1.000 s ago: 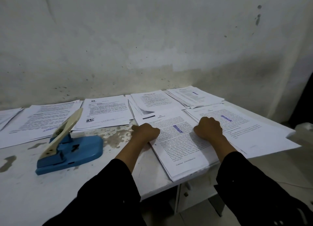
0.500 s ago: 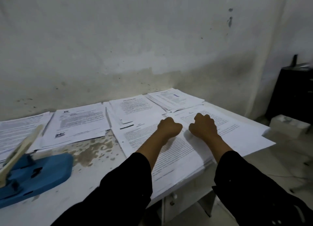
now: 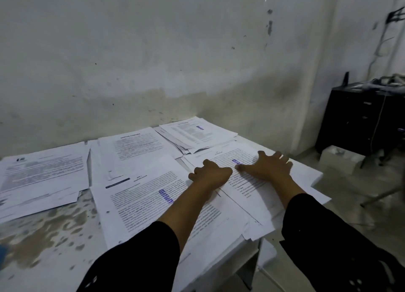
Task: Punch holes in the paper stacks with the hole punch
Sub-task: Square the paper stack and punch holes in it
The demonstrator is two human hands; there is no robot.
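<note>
Two stacks of printed paper lie side by side at the table's right end. The near stack (image 3: 142,195) carries a purple stamp. My left hand (image 3: 210,173) rests with curled fingers over the left edge of the right stack (image 3: 245,186); whether the fingers hold that edge is hidden. On top of the right stack, my right hand (image 3: 267,166) presses flat with its fingers spread. Only a blue sliver of the hole punch (image 3: 1,255) shows at the frame's left edge.
More paper stacks line the wall side: one far right (image 3: 197,131), one in the middle (image 3: 135,147), one at the left (image 3: 43,173). The stained tabletop (image 3: 54,226) shows at front left. A black cabinet (image 3: 361,116) and a white box (image 3: 339,160) stand right of the table.
The view has swung right, and the hole punch has slid almost out of frame. Both hands moved from the near stack to the right stack. My right hand opened from a fist to flat.
</note>
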